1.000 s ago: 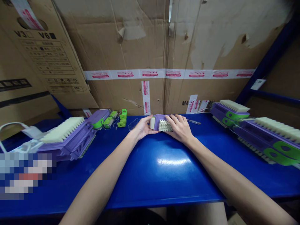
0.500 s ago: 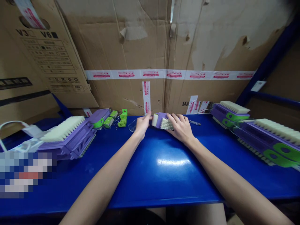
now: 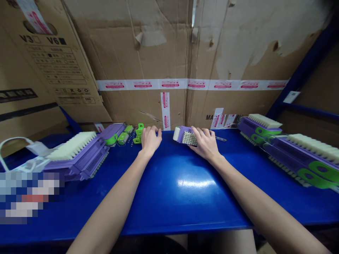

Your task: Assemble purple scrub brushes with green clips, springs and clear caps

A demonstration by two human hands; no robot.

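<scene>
My right hand [image 3: 205,144] grips a small purple brush [image 3: 184,136] with pale bristles and a white roller end, held against the blue table [image 3: 180,190] near the back. My left hand [image 3: 150,138] lies palm down apart from the brush, to its left. Its fingers are stretched forward and slightly apart, close to the green clips [image 3: 138,134]. What lies under that palm is hidden.
Purple brush units with cream bristles are stacked at the left [image 3: 76,153] and at the right [image 3: 299,151], the right ones with green handles. Small green and purple parts [image 3: 116,133] lie at the back left. Cardboard boxes [image 3: 169,63] wall the back.
My left hand let go of the brush's roller end and moved left toward the green clips. My right hand stayed on the brush, which shifted slightly right.
</scene>
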